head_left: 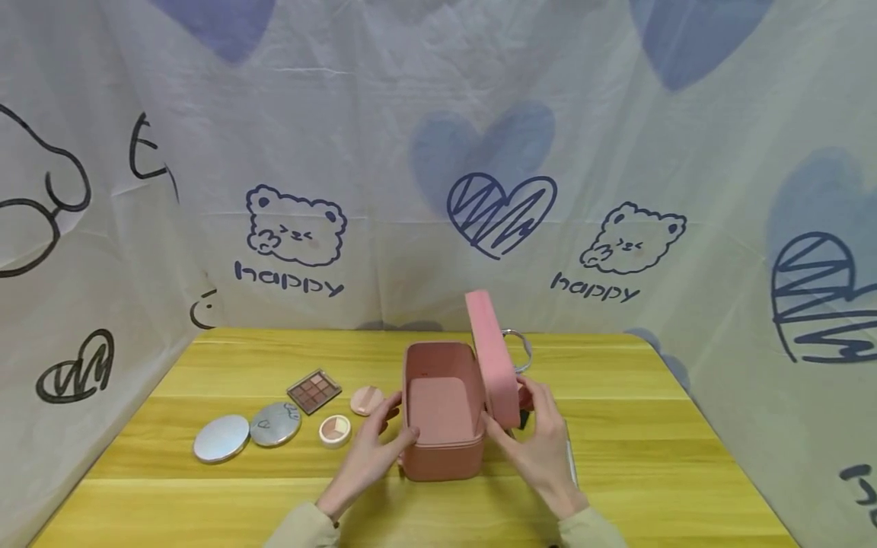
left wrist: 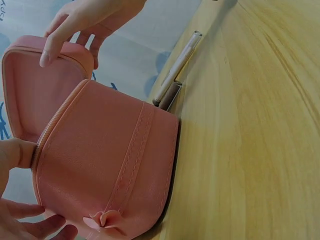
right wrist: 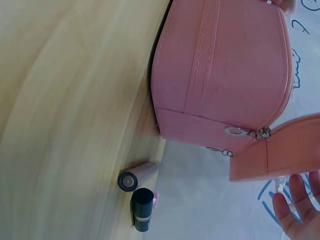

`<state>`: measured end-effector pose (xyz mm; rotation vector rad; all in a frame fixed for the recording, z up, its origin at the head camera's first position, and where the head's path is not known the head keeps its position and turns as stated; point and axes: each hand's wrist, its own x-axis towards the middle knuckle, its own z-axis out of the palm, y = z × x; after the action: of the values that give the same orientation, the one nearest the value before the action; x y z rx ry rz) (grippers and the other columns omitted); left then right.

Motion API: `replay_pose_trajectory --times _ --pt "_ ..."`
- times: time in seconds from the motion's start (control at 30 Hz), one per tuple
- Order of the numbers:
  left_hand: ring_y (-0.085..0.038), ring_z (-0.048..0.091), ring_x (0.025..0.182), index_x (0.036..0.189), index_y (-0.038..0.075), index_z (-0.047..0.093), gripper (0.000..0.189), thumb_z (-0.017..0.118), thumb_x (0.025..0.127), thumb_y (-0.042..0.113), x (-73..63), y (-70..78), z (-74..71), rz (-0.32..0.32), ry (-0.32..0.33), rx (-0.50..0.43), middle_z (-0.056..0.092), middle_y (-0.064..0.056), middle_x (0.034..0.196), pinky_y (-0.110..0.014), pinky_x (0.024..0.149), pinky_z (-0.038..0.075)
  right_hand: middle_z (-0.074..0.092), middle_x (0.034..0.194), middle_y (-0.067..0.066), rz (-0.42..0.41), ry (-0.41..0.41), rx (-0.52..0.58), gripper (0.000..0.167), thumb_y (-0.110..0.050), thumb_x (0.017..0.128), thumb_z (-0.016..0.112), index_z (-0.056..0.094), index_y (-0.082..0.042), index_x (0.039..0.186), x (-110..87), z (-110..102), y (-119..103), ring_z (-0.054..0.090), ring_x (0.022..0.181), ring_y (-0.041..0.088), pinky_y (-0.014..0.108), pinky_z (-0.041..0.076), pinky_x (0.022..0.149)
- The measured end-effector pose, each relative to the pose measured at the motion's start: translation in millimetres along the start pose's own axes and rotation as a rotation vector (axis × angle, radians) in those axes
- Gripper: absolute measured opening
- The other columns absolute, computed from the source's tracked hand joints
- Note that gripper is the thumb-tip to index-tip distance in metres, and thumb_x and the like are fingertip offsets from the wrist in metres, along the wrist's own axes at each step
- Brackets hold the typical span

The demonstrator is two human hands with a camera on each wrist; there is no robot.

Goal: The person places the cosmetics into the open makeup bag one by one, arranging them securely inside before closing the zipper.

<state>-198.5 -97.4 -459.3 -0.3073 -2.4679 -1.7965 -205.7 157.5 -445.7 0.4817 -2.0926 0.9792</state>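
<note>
A pink cosmetic case (head_left: 441, 463) stands on the table with its top open and a bare pink interior showing. Its lid (head_left: 495, 358) is tilted up on the right side. My left hand (head_left: 373, 455) holds the case's left side, thumb at the front rim and fingers along the outer wall. With the thumb on the near face and fingers behind, my right hand (head_left: 541, 453) grips the lid. A small pink bow (left wrist: 104, 220) shows low on the case wall in the left wrist view. Zipper pulls (right wrist: 237, 131) hang by the hinge in the right wrist view.
Left of the case lie two round silver compacts (head_left: 221, 439), an eyeshadow palette (head_left: 314, 390), a three-colour pan (head_left: 335, 431) and a powder puff (head_left: 366, 399). To the right are a pale curved loop (head_left: 526, 354), a slim tube (left wrist: 177, 67) and a black-capped tube (right wrist: 142, 202).
</note>
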Motion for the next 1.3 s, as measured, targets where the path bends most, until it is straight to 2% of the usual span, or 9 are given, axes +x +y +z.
replay_pose_trajectory --times 0.33,0.53,0.67,0.9,1.0,1.17,1.3 --pt "-0.047 0.039 0.143 0.153 -0.002 0.036 0.067 0.066 0.096 0.015 -1.2 -0.1 -3.5 -0.029 -0.018 -0.043 0.040 -0.025 0.157 -0.062 0.121 0.025 0.066 0.083 0.001 0.046 -0.026 0.037 0.079 -0.013 0.073 0.087 0.049 0.001 0.140 5.2 -12 3 0.057 0.074 0.003 0.014 0.048 0.065" --pt "-0.045 0.040 0.143 0.153 0.000 0.037 0.067 0.066 0.096 0.016 -2.3 -0.3 -5.3 -0.037 -0.023 -0.054 0.040 -0.023 0.158 -0.062 0.121 0.025 0.065 0.076 0.002 0.179 -0.101 0.063 0.067 -0.016 0.080 0.082 0.051 0.001 0.137 14.0 -25 2 0.053 0.064 0.003 0.022 0.048 0.056" --pt "-0.045 0.042 0.141 0.153 0.000 0.038 0.066 0.066 0.096 0.016 -1.8 -0.5 -5.2 -0.031 -0.025 -0.053 0.041 -0.023 0.157 -0.062 0.120 0.025 0.066 0.076 0.004 0.251 -0.124 0.071 0.058 -0.017 0.084 0.079 0.055 0.000 0.133 19.0 -34 3 0.050 0.061 0.002 0.022 0.046 0.053" --pt "-0.044 0.042 0.141 0.153 0.002 0.039 0.064 0.066 0.097 0.016 -1.2 -1.1 -4.8 -0.020 -0.034 -0.059 0.042 -0.022 0.157 -0.063 0.120 0.025 0.068 0.083 0.008 0.311 -0.090 0.094 0.033 -0.014 0.088 0.072 0.068 -0.002 0.118 26.2 -48 10 0.054 0.069 0.000 0.019 0.048 0.061" --pt "-0.045 0.042 0.141 0.153 0.002 0.039 0.064 0.066 0.096 0.015 -1.1 -1.4 -4.8 -0.020 -0.032 -0.061 0.041 -0.023 0.157 -0.063 0.120 0.025 0.071 0.088 0.012 0.336 -0.109 0.115 0.039 -0.013 0.089 0.072 0.064 -0.001 0.126 28.1 -51 13 0.057 0.071 -0.001 0.018 0.051 0.064" --pt "-0.045 0.042 0.141 0.153 0.001 0.038 0.064 0.066 0.096 0.015 -1.2 -2.3 -5.3 -0.022 -0.033 -0.063 0.041 -0.023 0.157 -0.063 0.120 0.024 0.074 0.096 0.018 0.379 -0.195 0.171 0.057 -0.015 0.093 0.068 0.049 -0.005 0.146 31.0 -58 16 0.062 0.074 -0.002 0.021 0.053 0.064" --pt "-0.046 0.042 0.141 0.153 0.001 0.038 0.063 0.065 0.097 0.014 -1.5 -3.0 -6.0 -0.016 -0.037 -0.065 0.041 -0.023 0.157 -0.064 0.120 0.024 0.072 0.095 0.021 0.393 -0.228 0.235 0.054 -0.012 0.097 0.062 0.046 -0.002 0.147 33.8 -61 19 0.060 0.068 0.000 0.025 0.053 0.058"
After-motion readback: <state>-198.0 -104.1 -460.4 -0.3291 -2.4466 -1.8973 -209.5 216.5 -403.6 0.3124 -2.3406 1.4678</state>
